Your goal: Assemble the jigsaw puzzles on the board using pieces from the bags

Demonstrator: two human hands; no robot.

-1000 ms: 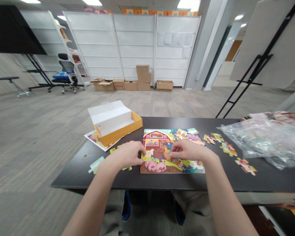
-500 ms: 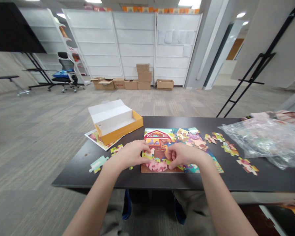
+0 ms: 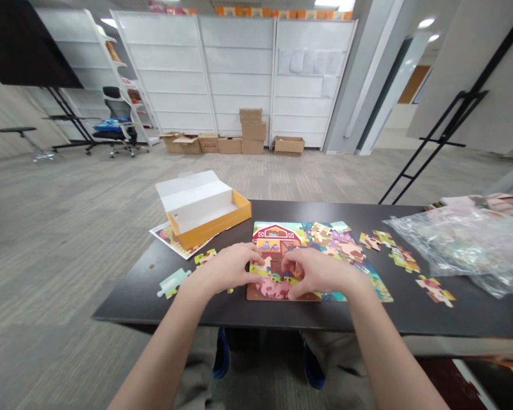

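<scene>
A farm jigsaw puzzle (image 3: 276, 233) with a red barn lies on the dark table. At its left edge rests my left hand (image 3: 235, 266), thumb and fingers apart, fingertips touching the pieces by a white hen. My right hand (image 3: 318, 272) is over the lower middle of the puzzle, its fingers curved and the thumb spread away from them near a pink pig piece (image 3: 271, 288). Nothing shows held in either hand, though the right palm side is partly hidden. Loose puzzle pieces (image 3: 346, 250) lie heaped on the puzzle's upper right.
An open yellow box (image 3: 214, 225) stands at the back left on a printed sheet (image 3: 171, 239). Loose pieces (image 3: 173, 283) lie left of my left hand, and more pieces (image 3: 404, 259) lie to the right. A clear plastic bag (image 3: 474, 245) covers the table's right end.
My right hand's fingers have shifted slightly left, and the gap between thumb and fingers has widened. My left hand stays at the puzzle's left edge. The view has shifted a little.
</scene>
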